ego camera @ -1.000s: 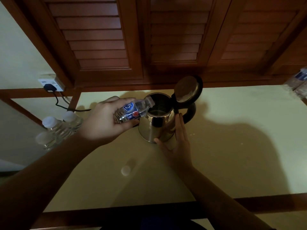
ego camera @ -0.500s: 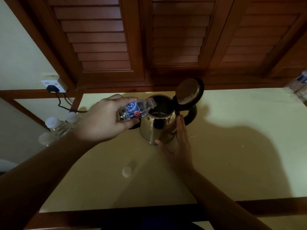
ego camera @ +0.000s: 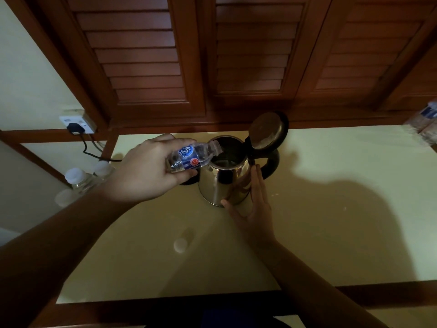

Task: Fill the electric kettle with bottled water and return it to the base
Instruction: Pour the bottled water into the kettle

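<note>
Louvred wooden shutters [ego camera: 255,50], three panels in view, stand behind a pale counter [ego camera: 331,221] with a dark wood edge along its near side. One steel kettle [ego camera: 224,183] stands on the counter near the back, its lid [ego camera: 268,131] hinged up and tilted back over the black handle [ego camera: 272,162], its mouth open. One small bottle [ego camera: 192,156], uncapped, is tipped on its side with its neck over the kettle's rim; the left hand [ego camera: 146,172] is wrapped around its lower half, fingers curled over the top and thumb beneath. The right hand [ego camera: 254,202] is flat with fingers pressed together, laid against the kettle's near right side, the thumb touching the bottom edge. A dark round base [ego camera: 189,182] peeks out behind the left hand, just beside the kettle; whether they touch I cannot tell. One white cap [ego camera: 181,245] lies alone on the counter, well apart from the kettle, between the two forearms. Off the counter's left edge, lower down, stand capped bottles [ego camera: 78,178]; three white tops can be counted. One socket [ego camera: 75,124] on the left wall carries one black plug, its cord running toward the base. At the far right edge more bottles [ego camera: 425,119] are blurred, count unclear. Right of the kettle the counter lies wide and bare to its right edge, and the near half is open but for the cap
</note>
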Tool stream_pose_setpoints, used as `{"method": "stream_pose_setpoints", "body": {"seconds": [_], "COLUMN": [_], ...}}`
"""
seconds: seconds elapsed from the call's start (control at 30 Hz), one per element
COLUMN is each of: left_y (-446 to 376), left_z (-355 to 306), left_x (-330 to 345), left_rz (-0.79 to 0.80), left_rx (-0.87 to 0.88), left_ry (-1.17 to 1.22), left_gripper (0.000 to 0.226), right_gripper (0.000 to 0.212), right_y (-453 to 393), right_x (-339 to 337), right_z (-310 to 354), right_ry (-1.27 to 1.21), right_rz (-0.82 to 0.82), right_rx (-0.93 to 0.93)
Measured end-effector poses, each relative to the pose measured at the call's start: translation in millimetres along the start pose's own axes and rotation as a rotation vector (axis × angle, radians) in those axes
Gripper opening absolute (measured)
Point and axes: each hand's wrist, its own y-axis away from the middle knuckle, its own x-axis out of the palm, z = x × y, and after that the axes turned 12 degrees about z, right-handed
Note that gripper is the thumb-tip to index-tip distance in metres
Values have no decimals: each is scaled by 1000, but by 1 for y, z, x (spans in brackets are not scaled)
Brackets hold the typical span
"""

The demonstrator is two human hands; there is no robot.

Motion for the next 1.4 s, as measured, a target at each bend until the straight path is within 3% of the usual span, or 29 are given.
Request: {"method": "stream_pose_setpoints", "body": {"seconds": [0.63, 0.9, 1.4], "left_y": [-1, -3, -4], "left_z": [-7, -8, -11], "left_x": [-8, -10, -13], "left_rz": [13, 24, 3], "left_rx": [5, 6, 22], "left_ry": [-88, -127, -181], "left_gripper": [69, 70, 70], "right_gripper": [111, 101, 99], "right_y": [0, -1, 0], "right_x": [0, 5, 3], "right_z": [5, 0, 2], "right_ry": [-18, -198, -235], "right_rz": [25, -57, -68], "right_rx": [33, 14, 12]}}
